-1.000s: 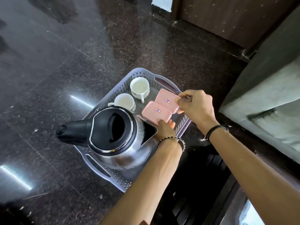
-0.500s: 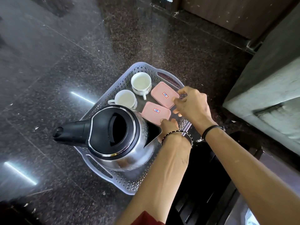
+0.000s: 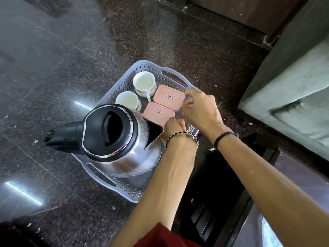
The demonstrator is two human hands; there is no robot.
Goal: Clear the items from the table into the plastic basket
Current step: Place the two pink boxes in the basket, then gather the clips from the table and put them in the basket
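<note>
A pale perforated plastic basket (image 3: 124, 82) sits on the dark floor. Inside it stand a steel kettle (image 3: 114, 139) with a black lid, two white cups (image 3: 144, 82) (image 3: 127, 100), and two pink-lidded boxes (image 3: 169, 97) (image 3: 158, 113) side by side. My right hand (image 3: 201, 111) reaches over the basket's right rim, its fingers at the right end of the far pink box. My left hand (image 3: 173, 128) is lower, its fingers touching the near pink box's corner, partly hidden behind the kettle's spout.
Polished dark stone floor surrounds the basket. A dark wooden door stands at the top right. A grey-green upholstered block (image 3: 292, 97) rises at the right. Black furniture (image 3: 222, 184) lies under my forearms at the bottom right.
Both pink boxes have gone down into the basket and sit lower beside the cups. My hands stay at their right ends. The view has shifted slightly.
</note>
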